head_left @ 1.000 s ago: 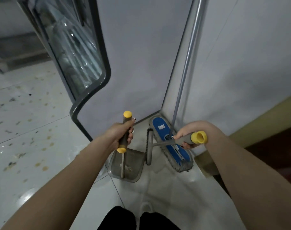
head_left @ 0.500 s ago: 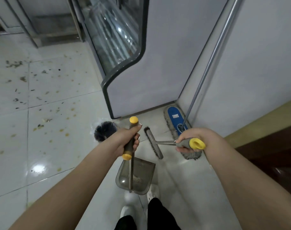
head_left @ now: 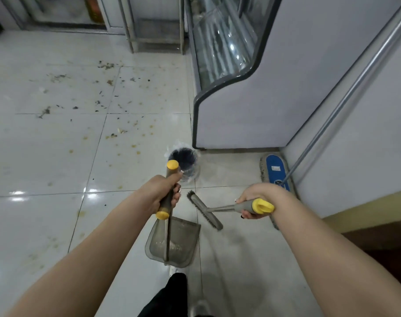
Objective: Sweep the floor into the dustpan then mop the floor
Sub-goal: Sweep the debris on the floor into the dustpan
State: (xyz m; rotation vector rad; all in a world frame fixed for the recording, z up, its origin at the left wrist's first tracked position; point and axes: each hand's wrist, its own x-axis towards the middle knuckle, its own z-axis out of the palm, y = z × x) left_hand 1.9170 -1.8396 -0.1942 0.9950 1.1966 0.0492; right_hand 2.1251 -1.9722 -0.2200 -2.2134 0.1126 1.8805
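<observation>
Dustpan (head_left: 172, 243) hangs from L hand (head_left: 159, 194) gripping its handle; R hand (head_left: 259, 197) grips brush (head_left: 205, 210) w/ fingers curled.

A small food shop or eatery, by the look of its fittings.
A display case (head_left: 240, 115) with a curved glass front (head_left: 222, 42) stands on a glossy white tiled floor (head_left: 46, 152) (the sort that shows cakes or cooked dishes, though its shelves cannot be made out). At the floor's far edge stand the legs of a steel rack (head_left: 157, 24). Food scraps (head_left: 106, 65) lie strewn over the tiles, and a flat mop (head_left: 273, 167) leans in the corner beside the case.
</observation>
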